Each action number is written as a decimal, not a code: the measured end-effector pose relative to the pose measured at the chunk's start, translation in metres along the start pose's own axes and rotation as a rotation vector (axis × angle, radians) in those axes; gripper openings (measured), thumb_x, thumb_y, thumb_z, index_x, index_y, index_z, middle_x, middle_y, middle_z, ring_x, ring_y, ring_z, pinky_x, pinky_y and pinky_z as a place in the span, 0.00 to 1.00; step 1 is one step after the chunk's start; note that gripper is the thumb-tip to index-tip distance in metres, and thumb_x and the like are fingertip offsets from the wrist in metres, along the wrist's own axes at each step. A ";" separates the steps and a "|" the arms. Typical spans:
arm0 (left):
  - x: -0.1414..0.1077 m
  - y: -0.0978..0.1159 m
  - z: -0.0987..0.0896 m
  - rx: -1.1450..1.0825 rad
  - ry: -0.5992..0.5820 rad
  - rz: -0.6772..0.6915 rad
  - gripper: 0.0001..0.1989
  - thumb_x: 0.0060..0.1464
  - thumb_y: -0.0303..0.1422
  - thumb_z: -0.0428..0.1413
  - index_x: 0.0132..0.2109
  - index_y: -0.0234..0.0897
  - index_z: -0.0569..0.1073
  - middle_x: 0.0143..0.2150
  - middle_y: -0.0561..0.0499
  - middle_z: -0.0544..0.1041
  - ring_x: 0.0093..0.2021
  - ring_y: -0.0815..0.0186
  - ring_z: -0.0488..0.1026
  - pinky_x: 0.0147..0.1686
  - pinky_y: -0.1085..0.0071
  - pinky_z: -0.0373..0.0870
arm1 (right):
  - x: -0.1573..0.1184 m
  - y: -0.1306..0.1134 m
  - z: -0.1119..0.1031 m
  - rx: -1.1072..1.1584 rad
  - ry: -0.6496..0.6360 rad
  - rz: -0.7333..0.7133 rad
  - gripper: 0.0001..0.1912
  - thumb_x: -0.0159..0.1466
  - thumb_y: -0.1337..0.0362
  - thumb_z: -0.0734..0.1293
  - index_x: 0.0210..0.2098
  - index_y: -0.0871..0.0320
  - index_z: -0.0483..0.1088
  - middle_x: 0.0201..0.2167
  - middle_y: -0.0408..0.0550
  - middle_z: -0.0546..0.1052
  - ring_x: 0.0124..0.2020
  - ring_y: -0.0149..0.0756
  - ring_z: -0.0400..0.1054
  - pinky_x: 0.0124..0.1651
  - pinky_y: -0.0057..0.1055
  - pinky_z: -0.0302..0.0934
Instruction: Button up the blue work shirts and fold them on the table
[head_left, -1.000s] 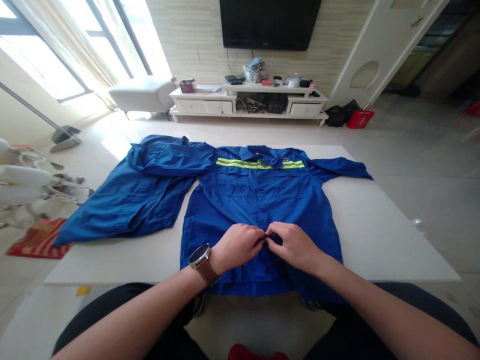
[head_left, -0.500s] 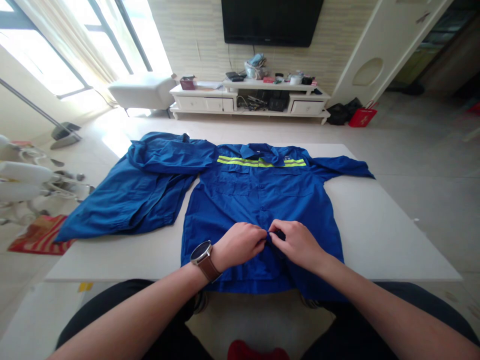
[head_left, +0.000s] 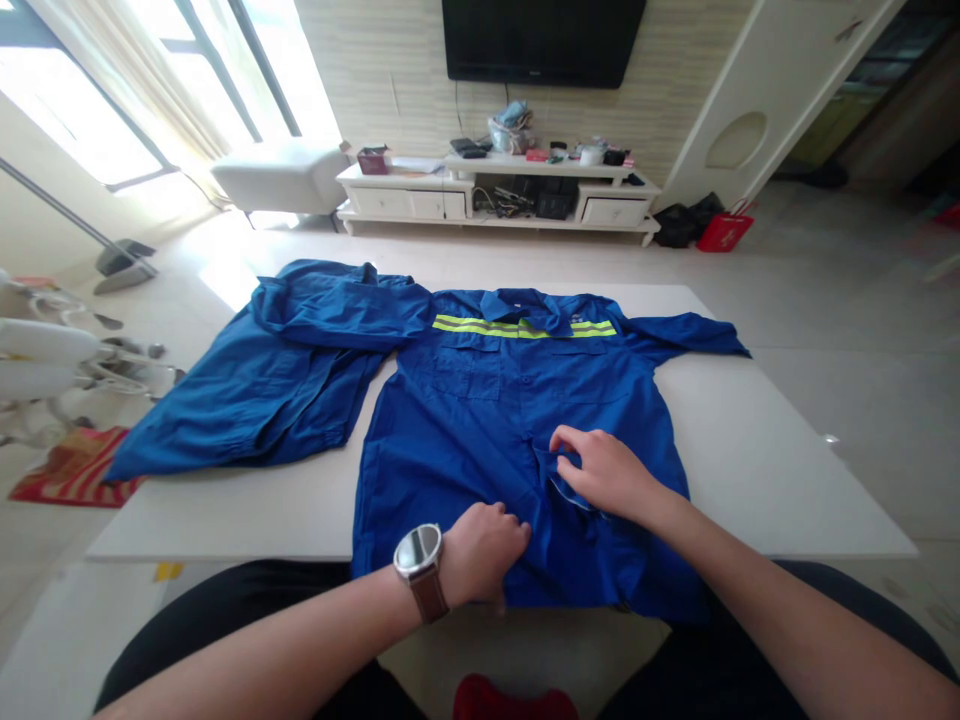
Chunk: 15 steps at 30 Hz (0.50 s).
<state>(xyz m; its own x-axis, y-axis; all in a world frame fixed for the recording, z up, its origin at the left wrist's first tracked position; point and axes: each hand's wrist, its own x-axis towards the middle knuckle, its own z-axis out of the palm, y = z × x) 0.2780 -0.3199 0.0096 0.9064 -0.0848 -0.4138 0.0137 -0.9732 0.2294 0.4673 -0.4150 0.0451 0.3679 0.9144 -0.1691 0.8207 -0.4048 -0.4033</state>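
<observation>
White counter, broad, low, in front of the seated person. Blue jacket on it, front up, collar on the far side, hem over the near edge. Second blue garment to its left, bunched, partly off the counter's side. Jacket cloth looks light to middling, soft, creasing readily; not fragile, likely a little stiffer at collar and button strip. Best held by the doubled front edge or hem, I judge; loose panels would just ruck up.

Right hand over the lower front, by a lifted fold; thumb and forefinger curved, a small gap between them, other fingertips hidden. Left hand, watch at the wrist, on the cloth near the hem, fingers curled; whether they pinch it, I cannot tell.
</observation>
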 end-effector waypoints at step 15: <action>-0.021 0.000 -0.015 -0.257 -0.302 0.095 0.11 0.46 0.40 0.71 0.27 0.39 0.80 0.25 0.50 0.80 0.27 0.61 0.77 0.28 0.70 0.71 | -0.016 0.001 0.016 -0.014 -0.490 -0.304 0.11 0.62 0.69 0.64 0.34 0.56 0.80 0.36 0.52 0.83 0.41 0.44 0.75 0.40 0.32 0.61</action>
<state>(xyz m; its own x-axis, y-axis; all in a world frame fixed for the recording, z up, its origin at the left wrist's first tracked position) 0.2649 -0.3149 0.0316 0.7444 -0.2676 -0.6117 0.0756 -0.8765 0.4755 0.4553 -0.4296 0.0334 -0.1281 0.8861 -0.4454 0.8650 -0.1199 -0.4873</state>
